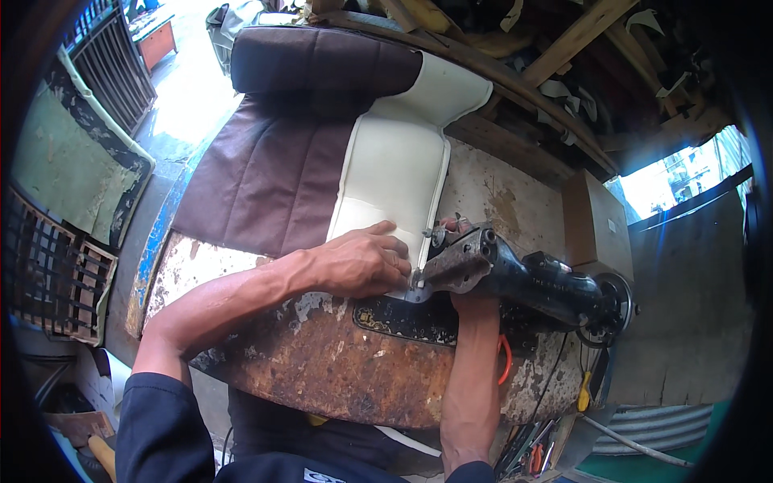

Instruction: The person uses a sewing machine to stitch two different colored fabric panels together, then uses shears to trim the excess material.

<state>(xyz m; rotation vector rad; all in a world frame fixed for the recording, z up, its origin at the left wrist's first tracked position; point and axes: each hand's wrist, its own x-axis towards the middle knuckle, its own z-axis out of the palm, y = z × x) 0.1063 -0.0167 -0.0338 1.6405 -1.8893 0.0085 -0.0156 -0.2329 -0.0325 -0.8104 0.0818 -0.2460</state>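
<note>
My left hand (366, 262) lies on a white padded panel (398, 165) with piped edges, its fingers stretched toward the needle end of a black sewing machine (539, 286). A dark brown quilted cover (274, 173) joins the panel along its left side; both end in a thick roll at the far end. My right forearm passes under the machine's arm. Beyond the machine head, a small part of my right hand (457, 224) shows beside the panel's right edge; its grip is hidden. The panel's near end reaches the needle area.
The machine stands on a worn, rusty-looking table (354, 362). Behind it at the right is a cardboard box (594, 221). Orange-handled and yellow-handled tools (585, 392) hang or lie near the table's right edge. Wooden beams (576, 44) and scraps fill the far right; metal grilles (56, 266) stand left.
</note>
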